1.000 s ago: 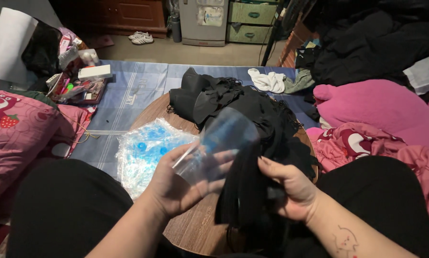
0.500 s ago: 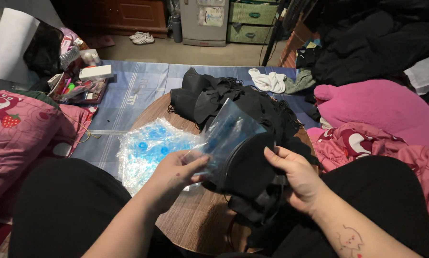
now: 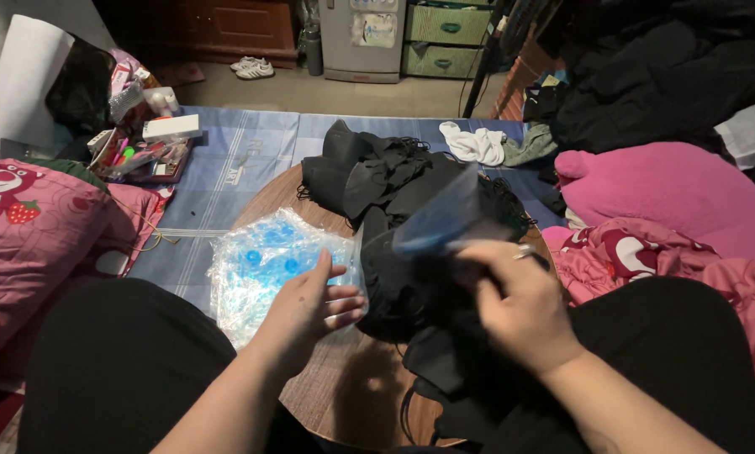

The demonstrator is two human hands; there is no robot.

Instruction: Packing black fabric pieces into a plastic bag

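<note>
A person sits at a low round wooden table (image 3: 344, 395), seen from the head camera looking down over both forearms. The right hand (image 3: 516, 307) is blurred with motion; its fingers are closed on the lower edge of a clear plastic bag (image 3: 440, 220) that stands up at a tilt above a black garment (image 3: 419, 294) bunched on the table's right half. Whether part of the garment sits inside the bag cannot be told from this view.

The left hand (image 3: 310, 307) is held open, palm towards the right and fingers spread, clamped on nothing. It hangs over the near edge of a stack of clear plastic bags with blue printed spots (image 3: 264, 261), which lies flat on the left side of the table; whether the fingertips touch the stack is unclear.

Behind the bag a pile of black clothes (image 3: 377, 172) spreads over the far rim of the table. The table stands on a blue checked mat (image 3: 234, 151). To the left lies a pink pillow with a bear and strawberry print (image 3: 33, 219), and past it a tray of pens and small items (image 3: 146, 151) with a white box on top. To the right lie a pink blanket (image 3: 663, 181) and dark clothing heaped above it. White cloth (image 3: 474, 143) lies on the mat beyond the table, and a pair of white shoes (image 3: 251, 67) sits on the floor further back.
</note>
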